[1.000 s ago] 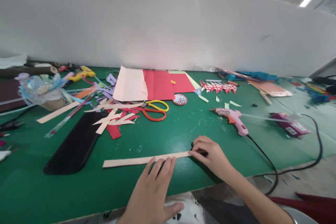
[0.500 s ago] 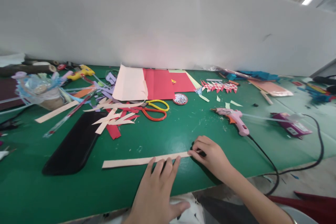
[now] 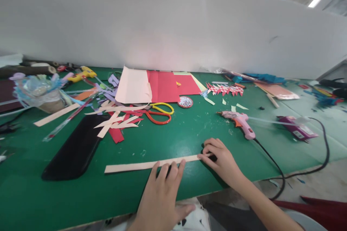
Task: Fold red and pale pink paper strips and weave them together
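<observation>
A long cream paper strip (image 3: 135, 166) lies flat on the green table (image 3: 189, 133) near its front edge. My left hand (image 3: 162, 196) rests on the strip's middle with its fingers stretched out flat. My right hand (image 3: 221, 160) pinches the strip's right end, fingers curled over something dark under them that I cannot make out. A pink glue gun (image 3: 240, 122) lies just beyond my right hand, its black cord (image 3: 282, 180) running off the table edge.
Yellow and red scissors (image 3: 159, 113), cut cream and red strips (image 3: 116, 122), a black tray (image 3: 73, 151), red and cream sheets (image 3: 157, 86), a small round tin (image 3: 185, 102), a purple glue gun (image 3: 296, 130) and a woven red-white piece (image 3: 225, 89) lie about. A white wall (image 3: 173, 21) stands behind the table.
My left hand has slid a little to the right along the strip. My right hand stays on the strip's right end.
</observation>
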Demonstrator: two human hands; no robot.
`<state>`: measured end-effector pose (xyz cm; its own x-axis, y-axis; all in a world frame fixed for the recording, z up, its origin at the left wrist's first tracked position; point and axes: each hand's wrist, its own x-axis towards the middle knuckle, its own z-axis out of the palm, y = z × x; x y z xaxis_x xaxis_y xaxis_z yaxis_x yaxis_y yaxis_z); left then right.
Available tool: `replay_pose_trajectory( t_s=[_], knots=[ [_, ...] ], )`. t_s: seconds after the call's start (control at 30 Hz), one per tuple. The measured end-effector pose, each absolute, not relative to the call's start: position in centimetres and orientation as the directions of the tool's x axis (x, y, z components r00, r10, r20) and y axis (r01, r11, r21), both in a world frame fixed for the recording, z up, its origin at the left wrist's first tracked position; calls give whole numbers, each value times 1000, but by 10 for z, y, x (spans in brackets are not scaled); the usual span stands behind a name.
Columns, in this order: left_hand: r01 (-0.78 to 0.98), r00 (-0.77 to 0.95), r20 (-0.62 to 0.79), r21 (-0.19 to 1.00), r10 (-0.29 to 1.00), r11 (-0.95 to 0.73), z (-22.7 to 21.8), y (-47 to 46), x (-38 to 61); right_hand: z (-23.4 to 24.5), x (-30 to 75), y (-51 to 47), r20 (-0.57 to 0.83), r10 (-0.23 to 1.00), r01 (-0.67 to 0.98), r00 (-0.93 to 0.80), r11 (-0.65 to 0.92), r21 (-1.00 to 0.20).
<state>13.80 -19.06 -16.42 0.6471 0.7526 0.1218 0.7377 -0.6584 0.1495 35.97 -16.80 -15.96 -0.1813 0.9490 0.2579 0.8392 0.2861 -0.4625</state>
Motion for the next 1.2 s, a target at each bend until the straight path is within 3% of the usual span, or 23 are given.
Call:
replay_pose_trajectory(
  t_s=[0.33, 0.77, 1.2],
  knots=[
    [717, 669, 87, 189, 739, -671, -158, -187, 131, -161, 357, -172, 284, 950, 900, -128, 231, -370],
    [762, 626, 250, 3, 739, -647, -165, -192, 77, -163, 369, -180, 294, 953, 916, -68, 176, -361],
    [829, 553, 307, -110, 775, -548, -167, -201, 34, -165, 369, -182, 307, 949, 934, -68, 169, -314]
  ],
)
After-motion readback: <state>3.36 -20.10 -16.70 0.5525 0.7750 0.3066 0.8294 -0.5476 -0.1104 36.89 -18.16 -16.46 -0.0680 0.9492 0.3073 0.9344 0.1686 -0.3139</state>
